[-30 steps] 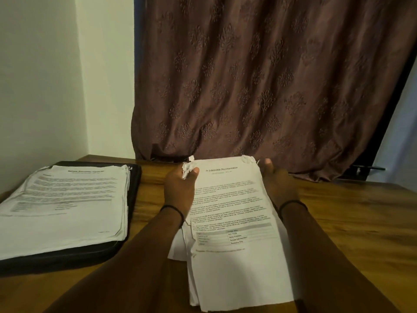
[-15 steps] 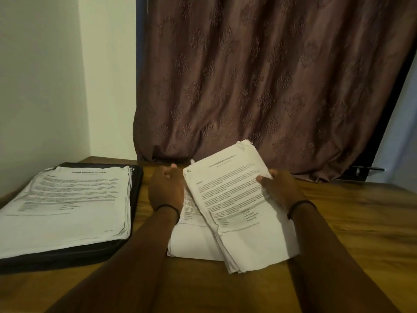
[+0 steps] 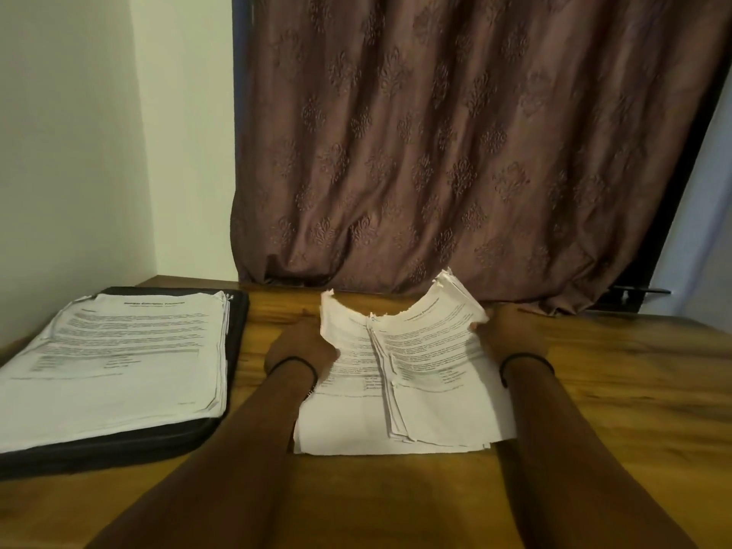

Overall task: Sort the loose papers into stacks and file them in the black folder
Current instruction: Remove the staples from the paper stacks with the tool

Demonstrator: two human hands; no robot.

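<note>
A black folder [image 3: 222, 425] lies open at the left of the wooden table, and a thick stack of printed papers [image 3: 119, 362] rests on it. In the middle lies a lower stack of papers [image 3: 348, 422] with a second bundle of papers [image 3: 439, 374] on top, shifted to the right. My left hand [image 3: 299, 344] holds the lower stack's left edge, its fingers hidden under the sheets. My right hand [image 3: 511, 330] grips the bundle's right edge, and the bundle's far right corner curls upward.
The wooden table [image 3: 618, 390] runs to the right of the papers. A brown patterned curtain [image 3: 455, 152] hangs right behind the table's far edge. A white wall [image 3: 79, 152] closes off the left side, next to the folder.
The bundle that I held up and tilted has come down onto the lower stack. My left hand has moved to the lower stack's left edge, my right hand lower and farther right.
</note>
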